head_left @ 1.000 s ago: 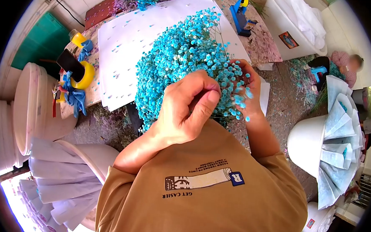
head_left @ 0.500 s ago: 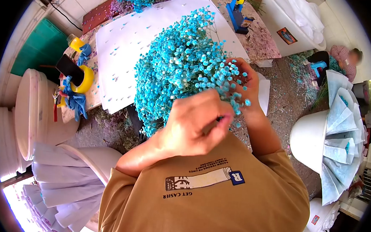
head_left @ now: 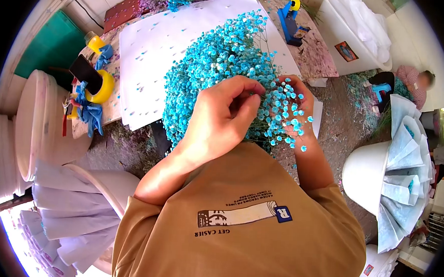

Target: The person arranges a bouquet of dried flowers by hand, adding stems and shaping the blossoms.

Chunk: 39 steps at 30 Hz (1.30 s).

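A large bunch of small blue flowers (head_left: 206, 62) stands in front of my chest, over the near edge of white paper sheets (head_left: 146, 49). My left hand (head_left: 226, 113) is in front of the bunch, its thumb and forefinger curled together at the blossoms; what they pinch, if anything, is too small to name. On the right side, my right hand (head_left: 299, 107) is closed around part of the blue flowers, with blossoms covering its palm and most of its fingers.
A blue tape dispenser (head_left: 290, 26) stands on the table's right part. At left are a phone (head_left: 86, 74), yellow tape (head_left: 101, 87) and a blue cloth (head_left: 90, 114). Wrapped bunches fill tubs at lower left and right (head_left: 366, 171). Another person (head_left: 411, 80) sits at far right.
My left hand first dropped toward my chest, then rose back to the blossoms. The flowers at my right hand now hang a little lower and more spread out.
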Tool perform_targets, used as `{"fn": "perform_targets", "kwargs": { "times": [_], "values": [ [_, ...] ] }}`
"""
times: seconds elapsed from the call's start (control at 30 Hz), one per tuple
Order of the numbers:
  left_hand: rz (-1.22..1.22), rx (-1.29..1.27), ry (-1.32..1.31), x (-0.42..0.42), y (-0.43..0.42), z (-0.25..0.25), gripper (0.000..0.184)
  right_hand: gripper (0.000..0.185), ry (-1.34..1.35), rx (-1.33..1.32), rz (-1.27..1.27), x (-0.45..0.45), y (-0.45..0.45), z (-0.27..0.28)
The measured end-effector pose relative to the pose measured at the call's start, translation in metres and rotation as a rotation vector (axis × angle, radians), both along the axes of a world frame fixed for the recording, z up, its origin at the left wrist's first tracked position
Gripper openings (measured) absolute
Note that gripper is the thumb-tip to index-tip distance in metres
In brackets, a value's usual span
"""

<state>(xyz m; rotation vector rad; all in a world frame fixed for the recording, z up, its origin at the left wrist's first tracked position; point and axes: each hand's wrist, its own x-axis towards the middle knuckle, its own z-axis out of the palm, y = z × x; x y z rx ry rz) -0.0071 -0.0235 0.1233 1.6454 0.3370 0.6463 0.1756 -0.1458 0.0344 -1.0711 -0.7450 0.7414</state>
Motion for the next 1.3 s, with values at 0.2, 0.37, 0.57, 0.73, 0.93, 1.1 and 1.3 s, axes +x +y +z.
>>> {"fn": "perform_targets", "kwargs": {
  "times": [0.2, 0.37, 0.57, 0.73, 0.93, 1.1, 1.3],
  "values": [
    [-0.012, 0.184, 0.069, 0.002, 0.005, -0.001, 0.013, 0.066, -0.037, 0.016, 0.0, -0.003, 0.005, 0.001],
    [-0.034, 0.134, 0.091, 0.0, 0.005, -0.005, 0.012, 0.069, -0.039, 0.009, -0.002, -0.003, 0.006, -0.003],
    [-0.193, -0.397, -0.101, -0.008, 0.021, -0.012, 0.009, 0.07, 0.023, 0.037, 0.032, -0.002, 0.005, -0.005],
    [-0.291, -0.488, -0.108, -0.003, 0.016, -0.002, 0.015, 0.07, -0.018, 0.009, 0.018, -0.004, 0.005, -0.005],
    [-0.008, 0.139, 0.11, 0.002, 0.001, 0.002, 0.016, 0.064, 0.02, 0.036, 0.044, -0.003, 0.003, -0.001],
    [0.04, 0.322, 0.053, 0.003, -0.002, -0.001, 0.02, 0.059, -0.096, 0.1, -0.001, -0.009, 0.006, 0.003],
    [0.084, 0.449, 0.026, 0.006, -0.002, -0.008, 0.018, 0.055, -0.093, -0.021, -0.002, -0.006, 0.003, 0.001]
  ]
}}
